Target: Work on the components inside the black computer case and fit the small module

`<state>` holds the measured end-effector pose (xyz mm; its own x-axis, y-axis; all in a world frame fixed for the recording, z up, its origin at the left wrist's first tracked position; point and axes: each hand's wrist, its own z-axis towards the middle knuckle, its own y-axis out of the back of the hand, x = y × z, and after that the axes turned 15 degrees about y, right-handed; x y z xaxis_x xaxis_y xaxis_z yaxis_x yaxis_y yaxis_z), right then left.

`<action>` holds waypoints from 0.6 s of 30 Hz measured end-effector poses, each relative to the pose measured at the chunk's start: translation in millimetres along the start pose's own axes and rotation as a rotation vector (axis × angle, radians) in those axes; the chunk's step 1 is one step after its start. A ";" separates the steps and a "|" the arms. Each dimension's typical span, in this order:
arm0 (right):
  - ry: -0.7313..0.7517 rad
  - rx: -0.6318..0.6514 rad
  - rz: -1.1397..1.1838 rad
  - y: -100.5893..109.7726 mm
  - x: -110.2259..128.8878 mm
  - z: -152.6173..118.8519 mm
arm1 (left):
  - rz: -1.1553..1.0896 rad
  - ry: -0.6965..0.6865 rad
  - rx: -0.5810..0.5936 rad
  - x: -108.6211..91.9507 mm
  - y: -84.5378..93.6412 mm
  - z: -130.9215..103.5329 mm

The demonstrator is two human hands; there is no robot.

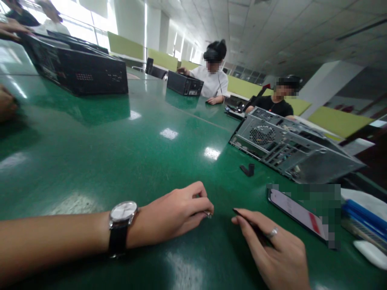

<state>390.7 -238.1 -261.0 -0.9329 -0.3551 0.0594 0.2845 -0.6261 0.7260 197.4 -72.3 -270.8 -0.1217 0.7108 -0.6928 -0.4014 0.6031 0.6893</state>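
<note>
My left hand (181, 209), with a watch (123, 213) on the wrist, is closed above the green table (145, 161). Its fingertips pinch a small shiny metal piece (208, 214), too small to name. To the right, my right hand (281, 253), wearing a silver ring, closes on a thin dark stick-like piece (238, 212) whose tip shows past the fingers. The two hands are apart, fingertips facing each other. Beyond my right hand lies a phone (298, 213) with a lit screen. Farther off are small black pieces (248, 170).
An opened metal computer case (290, 145) stands at the right. Black computer cases (78, 68) (184, 83) stand farther away, with people near them. A blue item (365, 221) and a white rounded object (371, 253) lie at the right edge. Another person's hand (7, 104) shows at left.
</note>
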 end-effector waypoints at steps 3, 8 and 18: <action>0.062 -0.016 0.006 1.3 11.8 2.9 | -0.049 -0.027 0.080 3.4 -0.8 3.2; 0.125 0.060 0.045 -4.0 18.5 3.4 | -0.036 -0.003 0.027 4.0 -1.7 6.5; 0.096 0.015 0.099 -9.3 17.0 4.4 | -0.010 -0.036 0.105 2.0 0.2 5.1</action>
<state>371.2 -235.3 -263.7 -0.8748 -0.4800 0.0662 0.3704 -0.5743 0.7301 201.8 -68.9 -271.0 -0.0845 0.7163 -0.6927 -0.3049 0.6432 0.7023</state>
